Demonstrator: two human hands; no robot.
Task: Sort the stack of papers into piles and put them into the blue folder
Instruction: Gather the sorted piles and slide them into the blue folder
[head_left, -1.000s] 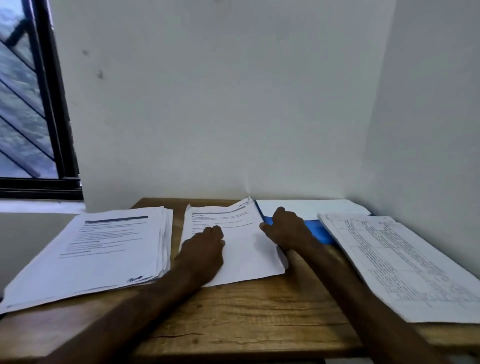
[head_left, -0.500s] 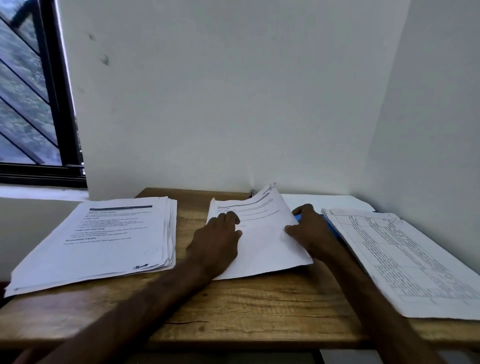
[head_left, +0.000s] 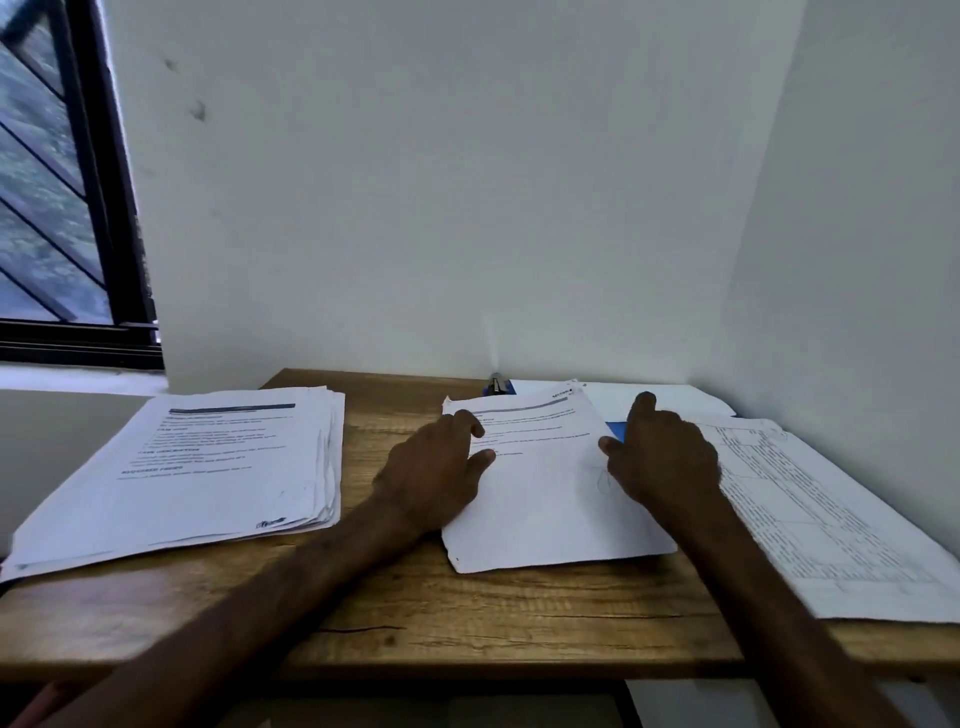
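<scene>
A thick stack of printed papers (head_left: 197, 467) lies at the left of the wooden desk (head_left: 467, 618). In the middle a thin white pile with printed text (head_left: 545, 509) lies flat, its far right part over the blue folder (head_left: 615, 430). Only a small blue patch and the metal clip (head_left: 497, 385) of the folder show, and a white sheet (head_left: 670, 402) lies on the folder. My left hand (head_left: 436, 473) rests on the middle pile's left edge. My right hand (head_left: 662, 460) rests on its right edge with the forefinger stretched out.
A pile of sheets with printed tables (head_left: 831, 525) lies along the right wall, overhanging the desk's front edge. White walls close the back and right. A black-framed window (head_left: 78, 208) is at the left. Bare wood shows along the desk's front.
Both hands slid the middle pile to the right, over the blue folder. Its right edge rose half a second ago and now lies flat. More of the folder is covered.
</scene>
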